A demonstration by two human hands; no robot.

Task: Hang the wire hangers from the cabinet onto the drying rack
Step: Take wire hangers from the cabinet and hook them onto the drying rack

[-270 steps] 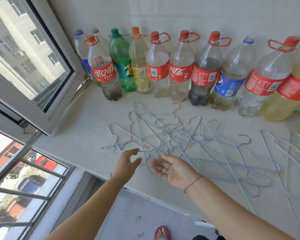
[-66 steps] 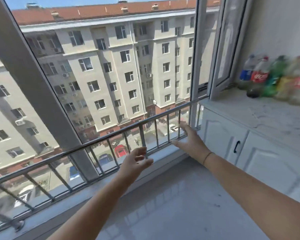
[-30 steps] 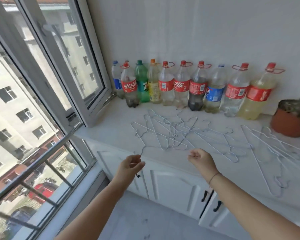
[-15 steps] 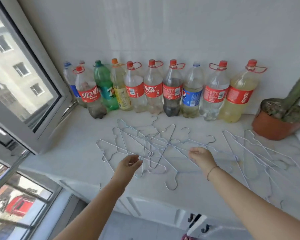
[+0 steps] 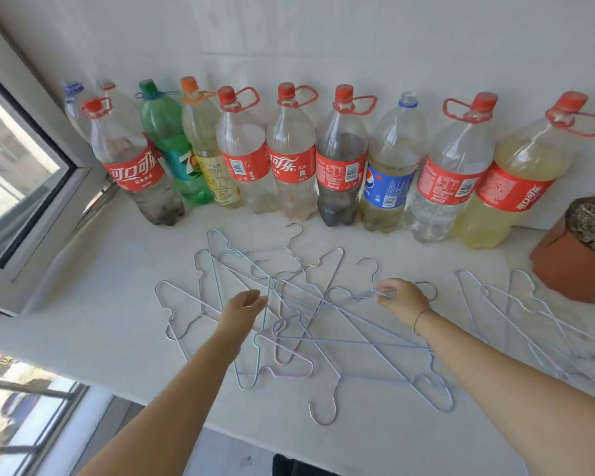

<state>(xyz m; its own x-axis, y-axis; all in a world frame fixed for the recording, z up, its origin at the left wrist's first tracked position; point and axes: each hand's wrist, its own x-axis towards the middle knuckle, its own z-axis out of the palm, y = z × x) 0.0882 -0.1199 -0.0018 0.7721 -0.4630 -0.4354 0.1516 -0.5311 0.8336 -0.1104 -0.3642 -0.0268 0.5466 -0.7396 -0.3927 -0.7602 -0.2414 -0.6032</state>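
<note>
Sprawling tangled, thin pale-blue wire hangers (image 5: pixel 323 341), right hand (image 5: pixel 402 299) pinching one, left hand (image 5: pixel 242 310) grip unclear

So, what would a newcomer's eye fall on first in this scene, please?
Probably the long row of plastic bottles lined up against the wall, mostly red-labelled. In front of it, a tangle of wire hangers sprawls on the white cabinet top, with the left hand and right hand both among the wires.

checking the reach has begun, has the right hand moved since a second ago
Yes. It was at the cabinet top's front edge; now the right hand is farther in, toward the Pepsi bottle, pinching a wire hanger.
</note>
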